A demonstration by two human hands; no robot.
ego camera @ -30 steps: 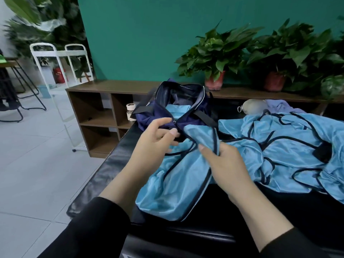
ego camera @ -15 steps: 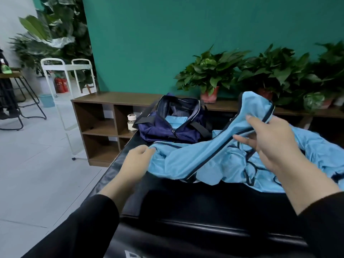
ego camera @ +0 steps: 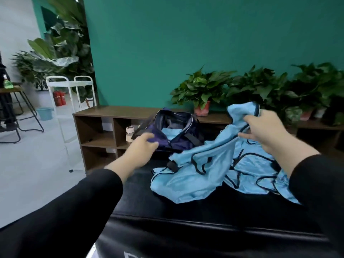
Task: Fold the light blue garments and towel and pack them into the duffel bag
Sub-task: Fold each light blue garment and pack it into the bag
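I saw the light blue garment (ego camera: 195, 175) heaped on the black bench (ego camera: 186, 218), my right hand (ego camera: 264, 131) gripping its raised edge. My left hand (ego camera: 139, 148) reached, blurred, fingers indistinct, toward the open duffel bag (ego camera: 178, 133) beyond.

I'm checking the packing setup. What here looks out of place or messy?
Nothing is spilled or damaged. The light blue garment lies crumpled and unfolded on the black bench, one end lifted by the right hand.

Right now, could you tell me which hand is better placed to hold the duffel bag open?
Left. The left hand is already at the duffel bag, while the right hand grips the light blue garment.
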